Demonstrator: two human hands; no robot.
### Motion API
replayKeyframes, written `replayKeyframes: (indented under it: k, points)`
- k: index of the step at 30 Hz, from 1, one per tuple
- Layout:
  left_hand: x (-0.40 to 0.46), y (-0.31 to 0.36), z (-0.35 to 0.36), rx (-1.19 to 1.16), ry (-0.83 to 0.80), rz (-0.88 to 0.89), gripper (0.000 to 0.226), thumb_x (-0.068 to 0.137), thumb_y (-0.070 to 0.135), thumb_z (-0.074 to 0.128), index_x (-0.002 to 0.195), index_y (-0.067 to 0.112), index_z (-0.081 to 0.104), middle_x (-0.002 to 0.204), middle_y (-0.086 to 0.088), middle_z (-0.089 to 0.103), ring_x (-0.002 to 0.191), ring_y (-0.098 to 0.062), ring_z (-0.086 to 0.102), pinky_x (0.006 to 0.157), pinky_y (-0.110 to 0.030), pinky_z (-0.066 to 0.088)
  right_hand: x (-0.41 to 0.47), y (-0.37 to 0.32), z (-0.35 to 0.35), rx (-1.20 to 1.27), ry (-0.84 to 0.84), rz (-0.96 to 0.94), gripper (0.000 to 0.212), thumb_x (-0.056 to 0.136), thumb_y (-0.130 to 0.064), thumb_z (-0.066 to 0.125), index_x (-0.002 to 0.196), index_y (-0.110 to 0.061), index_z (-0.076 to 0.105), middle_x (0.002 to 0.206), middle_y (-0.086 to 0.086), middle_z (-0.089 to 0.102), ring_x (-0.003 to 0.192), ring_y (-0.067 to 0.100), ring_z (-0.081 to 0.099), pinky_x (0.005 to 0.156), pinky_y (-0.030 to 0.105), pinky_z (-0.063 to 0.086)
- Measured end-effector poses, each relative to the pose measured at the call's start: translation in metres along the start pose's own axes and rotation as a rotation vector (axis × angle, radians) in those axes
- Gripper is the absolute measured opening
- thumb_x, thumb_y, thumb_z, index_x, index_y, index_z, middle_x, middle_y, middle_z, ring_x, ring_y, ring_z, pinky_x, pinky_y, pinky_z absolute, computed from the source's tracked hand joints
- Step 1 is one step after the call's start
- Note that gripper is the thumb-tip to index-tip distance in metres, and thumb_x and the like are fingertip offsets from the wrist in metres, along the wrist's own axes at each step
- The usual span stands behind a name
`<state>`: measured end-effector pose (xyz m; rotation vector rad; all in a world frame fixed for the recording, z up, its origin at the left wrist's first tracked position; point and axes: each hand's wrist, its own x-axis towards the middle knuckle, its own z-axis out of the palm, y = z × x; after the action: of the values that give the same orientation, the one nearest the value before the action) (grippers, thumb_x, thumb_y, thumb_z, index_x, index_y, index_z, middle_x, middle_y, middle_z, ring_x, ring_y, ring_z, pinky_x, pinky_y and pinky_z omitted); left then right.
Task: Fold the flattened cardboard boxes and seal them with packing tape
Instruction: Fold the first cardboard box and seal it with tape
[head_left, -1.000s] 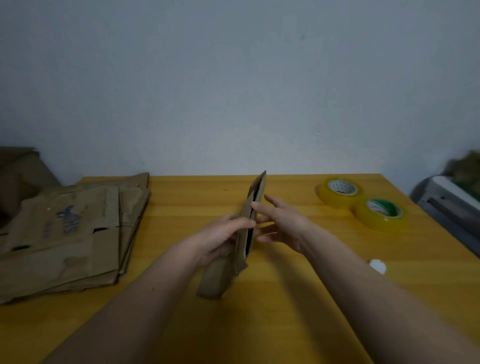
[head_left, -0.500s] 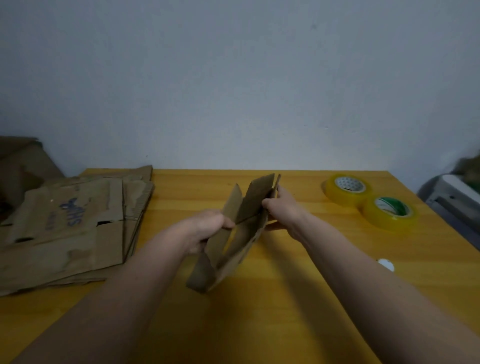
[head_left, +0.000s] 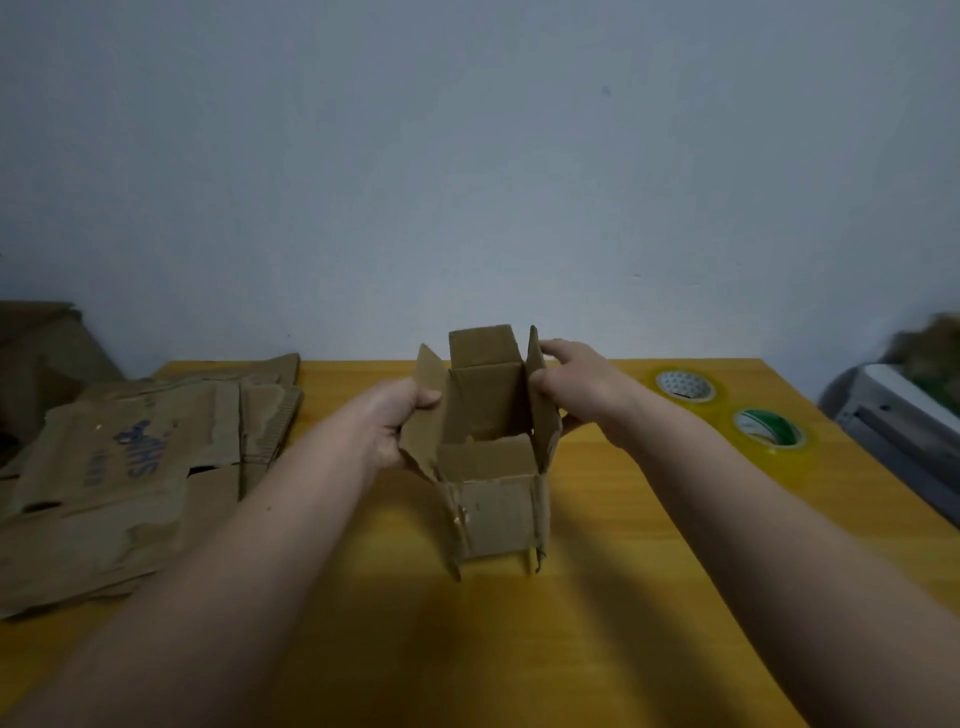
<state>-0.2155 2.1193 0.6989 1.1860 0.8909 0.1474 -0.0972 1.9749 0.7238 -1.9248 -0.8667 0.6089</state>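
A small brown cardboard box (head_left: 493, 499) stands squared open at the middle of the yellow wooden table (head_left: 597, 623), its top flaps sticking up. My left hand (head_left: 389, 421) grips its left side flap, thumb on the inner face. My right hand (head_left: 576, 379) holds the right side flap, fingers curled over its top edge. Two rolls of clear packing tape lie flat at the right: one with a white core (head_left: 683, 387) farther back, one with a green core (head_left: 769, 428) nearer.
A stack of flattened cardboard boxes (head_left: 119, 467) with blue print lies on the table's left side. More cardboard (head_left: 36, 353) leans beyond the left edge. A grey-white appliance (head_left: 904, 426) sits off the table's right edge. A blank wall stands behind.
The box was a flat sheet held on edge between both hands. They pulled its sides apart, and it now stands as an open square tube.
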Motion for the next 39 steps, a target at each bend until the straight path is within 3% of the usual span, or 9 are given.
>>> replayKeyframes:
  k: [5,10,16,19,23,29,33,36,39]
  points:
    - [0.005,-0.014,0.009,0.042,0.021,0.014,0.009,0.1,0.015,0.045,0.093,0.01,0.046,0.092,-0.019,0.058,0.083,-0.033,0.058,0.087,-0.055,0.046,-0.003,0.027,0.009,-0.034,0.035,0.088,0.024,0.097,-0.005,0.038,0.115,-0.017,0.049,0.097,0.011,0.059,0.086,0.023,0.058,0.082,0.044,0.053]
    - [0.011,-0.01,0.025,0.122,0.021,0.053,0.013,0.101,0.013,0.042,0.089,0.011,0.044,0.089,-0.017,0.055,0.08,-0.03,0.054,0.086,-0.052,0.046,0.002,0.032,0.004,-0.066,-0.017,0.109,0.026,0.097,-0.004,0.039,0.117,-0.016,0.048,0.094,0.007,0.059,0.081,0.02,0.06,0.056,0.028,0.048]
    - [0.028,-0.019,0.013,0.304,0.13,0.138,0.018,0.101,0.006,0.038,0.089,0.017,0.044,0.08,-0.014,0.054,0.069,-0.026,0.053,0.062,-0.041,0.049,0.008,0.041,0.021,0.012,-0.091,0.148,0.019,0.099,-0.011,0.04,0.112,-0.025,0.041,0.095,0.006,0.059,0.087,0.023,0.06,0.075,0.038,0.055]
    - [0.043,-0.026,0.002,0.22,0.143,0.108,0.009,0.101,0.008,0.041,0.11,0.012,0.044,0.086,-0.016,0.057,0.073,-0.03,0.057,0.066,-0.046,0.051,0.019,0.044,0.035,0.006,-0.041,0.13,0.019,0.1,-0.01,0.035,0.111,-0.021,0.044,0.089,0.005,0.057,0.079,0.02,0.058,0.072,0.038,0.053]
    - [0.061,-0.03,-0.01,0.237,0.162,0.176,0.04,0.098,0.018,0.055,0.134,0.007,0.044,0.108,-0.016,0.061,0.094,-0.031,0.061,0.075,-0.042,0.053,0.031,0.043,0.03,-0.022,-0.041,0.158,0.017,0.1,-0.008,0.034,0.108,-0.019,0.043,0.088,0.006,0.056,0.077,0.022,0.057,0.068,0.036,0.053]
    - [0.066,-0.052,-0.017,0.692,0.461,0.579,0.09,0.084,0.039,0.07,0.154,0.027,0.013,0.156,-0.004,0.028,0.14,-0.025,0.03,0.109,-0.043,0.035,0.032,0.051,0.023,-0.025,-0.012,0.165,0.021,0.099,-0.01,0.04,0.118,-0.016,0.046,0.105,0.013,0.059,0.099,0.033,0.06,0.087,0.051,0.053]
    - [0.05,-0.059,-0.022,0.977,0.313,0.938,0.086,0.083,0.024,0.072,0.151,0.034,0.019,0.139,0.004,0.052,0.128,-0.014,0.045,0.103,-0.033,0.041,0.021,0.055,0.015,-0.028,-0.046,0.173,0.016,0.097,-0.006,0.042,0.106,-0.017,0.05,0.102,0.013,0.061,0.096,0.032,0.061,0.078,0.045,0.055]
    - [0.045,-0.07,-0.022,0.936,0.199,0.973,0.079,0.085,0.013,0.071,0.148,0.032,0.027,0.117,0.011,0.066,0.118,-0.004,0.052,0.1,-0.025,0.04,0.017,0.062,0.013,-0.052,0.017,0.166,0.011,0.096,-0.007,0.045,0.099,-0.016,0.05,0.1,0.011,0.058,0.09,0.027,0.058,0.068,0.035,0.052]
    - [0.039,-0.071,-0.023,0.864,0.116,0.895,0.045,0.09,-0.001,0.057,0.124,0.027,0.048,0.11,0.012,0.067,0.114,-0.01,0.058,0.091,-0.023,0.045,0.02,0.077,0.018,-0.028,0.196,0.169,0.028,0.093,-0.014,0.057,0.119,-0.015,0.045,0.113,0.011,0.056,0.098,0.026,0.057,0.084,0.044,0.054]
